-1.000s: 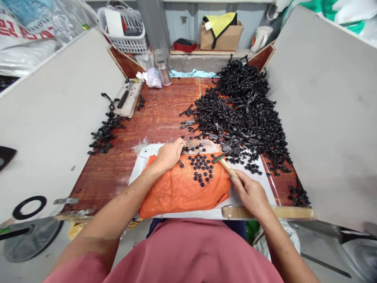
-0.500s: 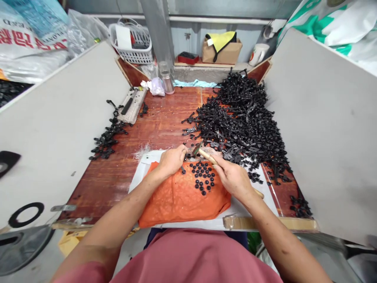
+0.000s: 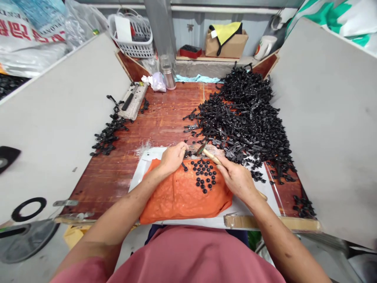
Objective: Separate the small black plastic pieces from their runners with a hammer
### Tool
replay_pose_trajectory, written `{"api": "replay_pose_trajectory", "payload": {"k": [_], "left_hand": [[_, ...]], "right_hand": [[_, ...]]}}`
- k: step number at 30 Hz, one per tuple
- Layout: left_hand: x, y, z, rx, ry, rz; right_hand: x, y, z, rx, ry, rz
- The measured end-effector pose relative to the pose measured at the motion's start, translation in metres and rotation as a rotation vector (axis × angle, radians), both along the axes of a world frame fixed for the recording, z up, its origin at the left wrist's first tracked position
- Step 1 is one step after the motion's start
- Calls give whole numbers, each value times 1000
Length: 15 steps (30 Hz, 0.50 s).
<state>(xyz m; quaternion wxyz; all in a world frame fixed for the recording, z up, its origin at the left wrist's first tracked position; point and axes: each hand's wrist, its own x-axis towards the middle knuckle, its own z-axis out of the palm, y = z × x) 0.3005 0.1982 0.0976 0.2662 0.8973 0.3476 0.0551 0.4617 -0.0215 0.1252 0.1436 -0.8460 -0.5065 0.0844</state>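
My right hand (image 3: pixel 237 176) is wrapped round the wooden handle of a hammer (image 3: pixel 212 157). The hammer's dark head is low over a rough stone slab (image 3: pixel 218 151). At the slab's left end my left hand (image 3: pixel 172 159) is closed, fingertips pinched on a small black part (image 3: pixel 185 167) whose round end shows below them; the rest is hidden by the fingers. Just in front of the slab lies an orange cloth (image 3: pixel 167 198), with several round black pieces (image 3: pixel 205 173) set out in rough rows on it.
A large heap of black parts (image 3: pixel 244 118) covers the table's right side. Smaller black parts (image 3: pixel 107 135) lie at the left, beside a stone block (image 3: pixel 131 112) bearing a black-handled tool. Grey panels (image 3: pixel 324 118) wall both sides. A steel flask (image 3: pixel 169 78) stands at the back.
The view has shifted slightly. The hammer head sits a little further right from my left hand, and the black part below my left fingers shows more. Both grips are kept.
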Motion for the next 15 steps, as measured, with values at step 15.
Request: {"api": "replay_pose_trajectory", "payload": {"k": [15], "left_hand": [[0, -8, 4, 142, 187, 8]], "right_hand": [[-10, 11, 9, 193, 28, 62]]}}
